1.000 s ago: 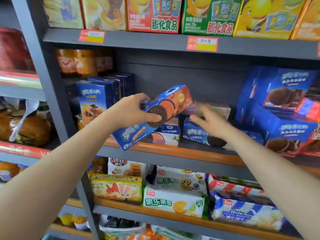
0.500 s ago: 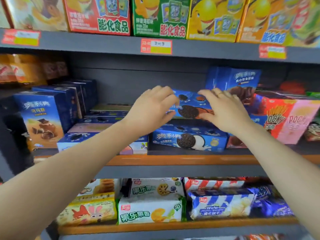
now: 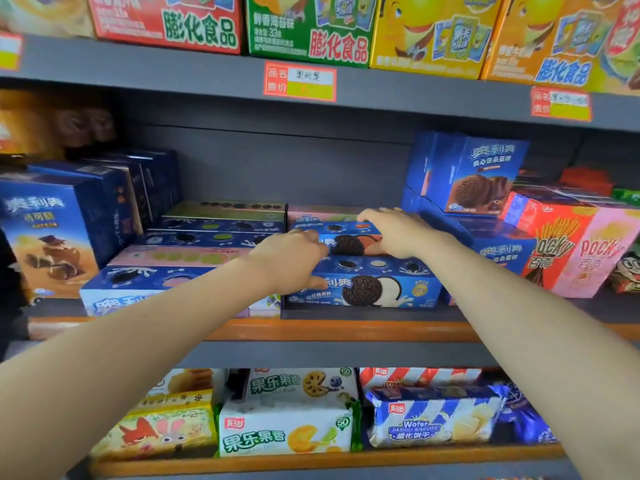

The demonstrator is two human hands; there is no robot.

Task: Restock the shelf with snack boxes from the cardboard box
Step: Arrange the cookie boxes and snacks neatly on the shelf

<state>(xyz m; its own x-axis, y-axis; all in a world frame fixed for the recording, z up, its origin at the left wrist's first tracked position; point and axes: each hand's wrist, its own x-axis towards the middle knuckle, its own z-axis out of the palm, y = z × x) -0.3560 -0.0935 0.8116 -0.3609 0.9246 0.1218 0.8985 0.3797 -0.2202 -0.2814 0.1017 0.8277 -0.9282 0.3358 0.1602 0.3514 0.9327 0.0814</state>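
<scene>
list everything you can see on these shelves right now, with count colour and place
top cookie box: one, blue, stacked on middle shelf centre
lower cookie box: one, blue, beneath it
flat cookie boxes: several, blue and pink, centre-left
upright boxes: several, blue, far left
chocolate-cookie boxes: several, blue, right
Pocky boxes: two, red and pink, far right
puffed-snack boxes: several, red, green, yellow, top shelf
biscuit packs: several, mixed, bottom shelf
price tags: three, red-yellow, shelf edge
left hand: touches top cookie box's left end
right hand: rests on its right end
</scene>
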